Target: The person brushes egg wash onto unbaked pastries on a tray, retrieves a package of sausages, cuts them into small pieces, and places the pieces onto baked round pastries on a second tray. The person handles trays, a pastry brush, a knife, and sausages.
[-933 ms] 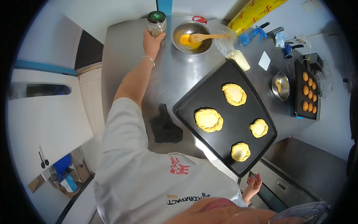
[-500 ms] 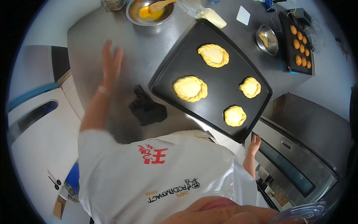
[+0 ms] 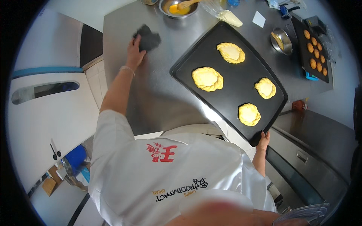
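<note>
My left hand grips a dark cloth and presses it on the steel counter at the far left. My right hand holds the near corner of a black baking tray that lies slanted on the counter. On the tray sit several pale yellow dough pastries with lighter filling, among them a braided ring and an oval one.
At the back stand a metal bowl of yellow egg wash with a wooden brush, a piping bag and a small steel bowl. A second tray of small baked rounds lies far right. An oven front is below right.
My left hand left the jar at the back, came down over the counter, picked up the dark cloth and carried it up to the far left. My right hand stayed at the tray's near corner.
</note>
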Demonstrator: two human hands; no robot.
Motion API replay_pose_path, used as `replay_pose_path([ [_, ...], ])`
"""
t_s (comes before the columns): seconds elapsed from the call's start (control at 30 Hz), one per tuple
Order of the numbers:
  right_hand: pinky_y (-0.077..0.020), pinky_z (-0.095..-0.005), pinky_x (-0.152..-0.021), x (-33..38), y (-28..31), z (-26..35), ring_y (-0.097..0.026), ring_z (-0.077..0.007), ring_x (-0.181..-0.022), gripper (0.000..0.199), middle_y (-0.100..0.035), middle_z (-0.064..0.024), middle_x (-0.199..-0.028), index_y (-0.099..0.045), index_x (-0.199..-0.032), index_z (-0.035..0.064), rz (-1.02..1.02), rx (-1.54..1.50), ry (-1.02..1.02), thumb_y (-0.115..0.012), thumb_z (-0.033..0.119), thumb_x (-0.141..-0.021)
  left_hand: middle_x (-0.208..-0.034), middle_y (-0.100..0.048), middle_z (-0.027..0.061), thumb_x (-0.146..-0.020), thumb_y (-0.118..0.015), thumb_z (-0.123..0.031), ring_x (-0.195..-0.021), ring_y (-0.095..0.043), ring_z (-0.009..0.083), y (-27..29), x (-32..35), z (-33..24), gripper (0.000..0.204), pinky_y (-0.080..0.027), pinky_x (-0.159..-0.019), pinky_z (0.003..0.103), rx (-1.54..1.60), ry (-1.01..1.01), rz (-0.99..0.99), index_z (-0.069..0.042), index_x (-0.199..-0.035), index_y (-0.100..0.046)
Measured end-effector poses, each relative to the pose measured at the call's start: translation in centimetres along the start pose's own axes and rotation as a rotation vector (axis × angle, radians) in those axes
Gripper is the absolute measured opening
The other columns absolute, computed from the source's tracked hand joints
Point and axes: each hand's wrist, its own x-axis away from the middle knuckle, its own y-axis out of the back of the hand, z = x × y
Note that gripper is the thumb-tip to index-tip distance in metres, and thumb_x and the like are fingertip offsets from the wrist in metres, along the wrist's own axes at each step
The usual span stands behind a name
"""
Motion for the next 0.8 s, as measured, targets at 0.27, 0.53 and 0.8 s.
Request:
replay_pose_path([
  [0.27, -0.0419, -0.0286, -0.096, -1.6, 1.9, 1.4, -0.054, -0.0185, -0.111, 0.042, -0.057, -0.0093, -0.126, -0.044, -0.136, -0.0032, 0.022, 0.088, -0.038, -0.051, 0.000, -0.094, -0.112, -0.063, 0.0175, -0.094, -0.050, -0.026, -0.107, -0.058, 0.0339, -5.6, 7.9, -11.3, 0.032, -0.045, -0.091, 0.042, 0.412, 0.158, 0.679, -0.005, -0.116, -0.061],
  [0.53, -0.0476, -0.0369, -0.091, -8.8, -5.0, 4.5, -0.060, -0.0318, -0.107, 0.036, -0.062, -0.0179, -0.116, -0.062, -0.115, 0.0034, 0.179, 0.751, 0.326, -0.067, 0.014, -0.081, -0.111, -0.066, 0.0174, -0.092, -0.056, -0.019, -0.103, -0.061, 0.0299, 0.0, 20.8, -2.8, 0.033, -0.046, -0.090, 0.038, 0.292, 0.547, 0.518, 0.004, -0.116, -0.060],
  [0.8, -0.0465, -0.0409, -0.092, -2.0, -26.7, 7.9, -0.056, -0.0320, -0.110, 0.033, -0.061, -0.0127, -0.113, -0.065, -0.111, 0.0117, 0.434, 0.731, 0.507, -0.062, 0.013, -0.079, -0.093, -0.067, 0.0189, -0.086, -0.058, -0.015, -0.082, -0.062, 0.0302, 13.9, 27.8, 7.9, 0.027, -0.049, -0.075, 0.040, -0.157, 0.732, 0.294, 0.006, -0.101, -0.063],
])
